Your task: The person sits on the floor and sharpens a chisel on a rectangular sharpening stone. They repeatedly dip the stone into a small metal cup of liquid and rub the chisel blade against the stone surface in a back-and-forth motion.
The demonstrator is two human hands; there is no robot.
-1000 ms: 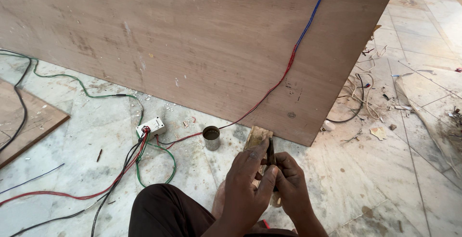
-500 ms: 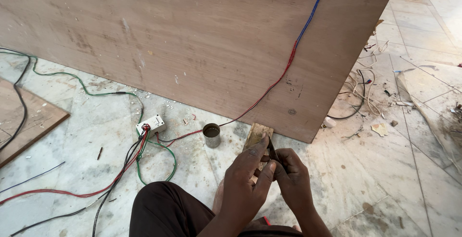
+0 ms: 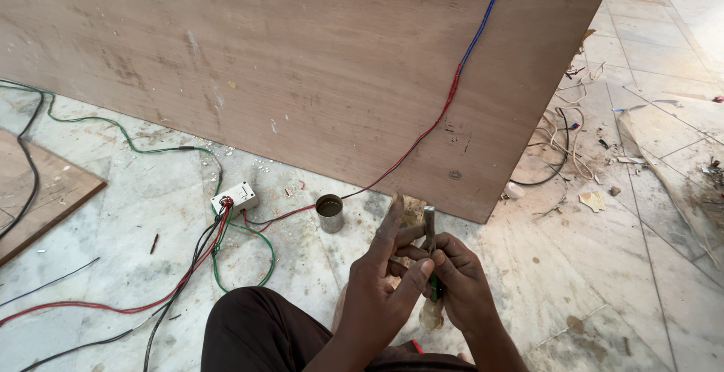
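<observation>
**Both hands closed on a small metal tool above the marble floor**

We see the left hand and the right hand meeting low in the head view, just in front of a dark-trousered knee. Together they hold a slim grey metal tool with a green handle, which stands nearly upright between them. The right hand wraps around its lower part, fingers curled tight. The left hand pinches it from the other side with thumb and bent fingers, while its forefinger points up and away, free of the tool. We cannot tell what kind of tip the tool has; the upper end is plain and narrow.

Directly behind the hands a pale, rough wooden block lies on the floor, touching the lower edge of a large brown plywood sheet that leans upright. A red-and-blue twisted wire runs diagonally down the sheet face.

Left of the hands, near but apart, stands a small round metal tin holding dark liquid. Further left a white square switch box sits on the pale marble floor, with red, green and black cables bunched at it. A flat brown board lies at the far left. Loose wire scraps lie well apart to the right.
</observation>
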